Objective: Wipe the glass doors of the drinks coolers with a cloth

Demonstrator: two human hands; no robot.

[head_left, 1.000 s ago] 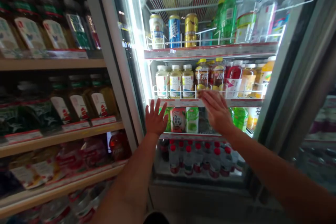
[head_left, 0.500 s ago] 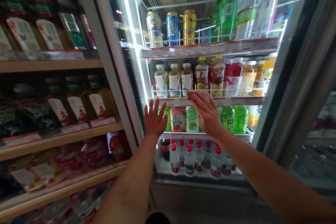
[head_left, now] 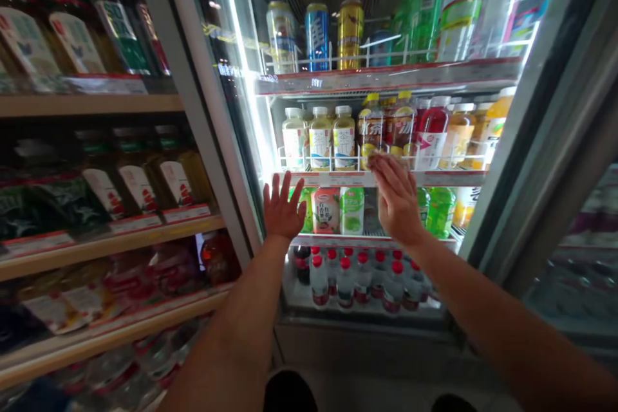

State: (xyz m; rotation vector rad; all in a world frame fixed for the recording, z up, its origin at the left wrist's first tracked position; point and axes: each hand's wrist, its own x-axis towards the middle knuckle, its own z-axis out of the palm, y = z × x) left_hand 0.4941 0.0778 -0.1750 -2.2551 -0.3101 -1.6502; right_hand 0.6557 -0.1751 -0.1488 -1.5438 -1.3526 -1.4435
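Observation:
My left hand (head_left: 284, 209) is spread out flat at the glass door (head_left: 241, 161) of a lit drinks cooler, fingers apart and holding nothing. To its right, my right hand (head_left: 396, 199) lies against the same glass with its fingers pressed together. Something small and brownish shows at its fingertips, too blurred to name, and the palm side is hidden. Behind the glass, the right hand covers parts of the brown tea bottles (head_left: 371, 125) and of the shelf below. A green carton (head_left: 352, 210) and a pink carton (head_left: 326, 209) show between the two hands.
Cans (head_left: 317, 37) and tall green bottles (head_left: 427, 3) stand on the upper cooler shelf. Red-capped water bottles (head_left: 344, 282) fill the bottom. An open wooden shelf (head_left: 96, 232) with juice bottles runs along the left. Metal door frame (head_left: 526, 161) borders the right.
My right hand has slid to the right across the glass, away from my left hand. The left hand stays spread at nearly the same place. The view has tilted slightly down.

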